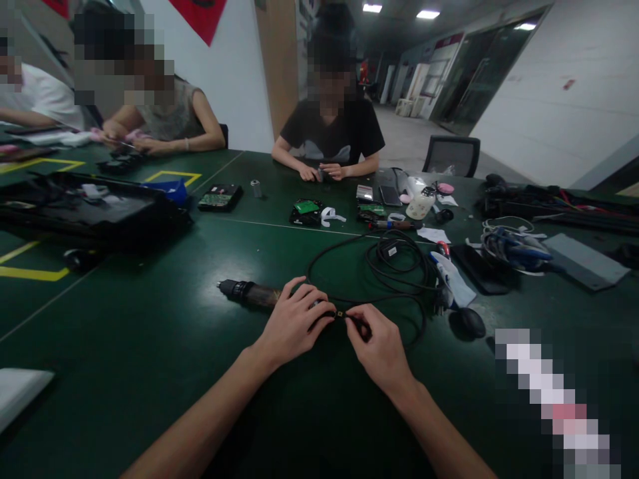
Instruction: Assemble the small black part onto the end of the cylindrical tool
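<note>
A dark electric screwdriver (254, 294) lies on the green table with its tip toward the left. My left hand (294, 313) is closed over its rear end, thumb and fingers pinching near the back. Just right of it, my right hand (377, 342) pinches a small black cable plug. A small yellowish spot shows on the black piece between the two sets of fingertips. I cannot tell whether plug and screwdriver are joined. Behind my hands, a black cable (399, 266) lies in loose coils, its end partly hidden by my fingers.
Across the table, a person (332, 126) handles a small object. Opened black devices with green boards (307, 207) lie nearer. At left stands a large black tray (94, 219). On the right are a black mouse (468, 323), a wire bundle (516, 249) and a grey plate (582, 261).
</note>
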Demonstrator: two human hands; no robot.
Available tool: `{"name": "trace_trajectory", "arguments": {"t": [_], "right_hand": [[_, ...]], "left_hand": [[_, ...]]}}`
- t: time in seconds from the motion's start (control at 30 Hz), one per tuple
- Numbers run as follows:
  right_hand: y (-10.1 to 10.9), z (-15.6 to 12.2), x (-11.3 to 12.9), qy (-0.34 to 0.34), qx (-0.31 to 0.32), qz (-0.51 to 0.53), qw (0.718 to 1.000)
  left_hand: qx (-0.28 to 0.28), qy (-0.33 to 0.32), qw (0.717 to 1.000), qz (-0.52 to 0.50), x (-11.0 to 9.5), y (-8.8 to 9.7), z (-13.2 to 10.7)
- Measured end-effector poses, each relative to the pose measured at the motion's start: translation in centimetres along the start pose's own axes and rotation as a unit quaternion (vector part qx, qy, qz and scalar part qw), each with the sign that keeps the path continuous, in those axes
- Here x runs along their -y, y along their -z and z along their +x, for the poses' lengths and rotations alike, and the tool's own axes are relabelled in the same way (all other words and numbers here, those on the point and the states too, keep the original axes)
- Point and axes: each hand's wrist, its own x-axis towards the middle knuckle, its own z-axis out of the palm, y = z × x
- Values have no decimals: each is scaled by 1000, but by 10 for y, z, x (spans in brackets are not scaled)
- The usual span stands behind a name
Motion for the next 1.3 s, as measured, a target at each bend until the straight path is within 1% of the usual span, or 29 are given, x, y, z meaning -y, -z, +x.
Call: {"name": "trace_trajectory", "arguments": {"t": [0.2,0.33,0.57,0.73,0.93,1.07,1.2,1.3], "right_hand": [[5,-1,6,40,24,-38,998],[7,-1,7,44,36,-49,997],[4,-3,6,48,28,-33,998],[1,-5,3,52,21,-22,998],[0,-6,1,60,19,-11,998],[-1,-7,0,67,36,-10,997],[-1,-7,0,70,50,-10,996],[0,-6,2,65,55,-12,996]], "left_hand": [[-5,32,999,-2,-9,-1,-11],[-3,35,999,-9,-13,1,-14],[-1,32,999,-5,-12,2,-14],[1,43,999,-12,-14,0,-15],[-2,40,999,-8,-17,5,-15],[-3,24,999,37,-18,7,-16],[25,-15,998,49,-15,5,-17],[46,-59,996,42,-7,2,-17]]}}
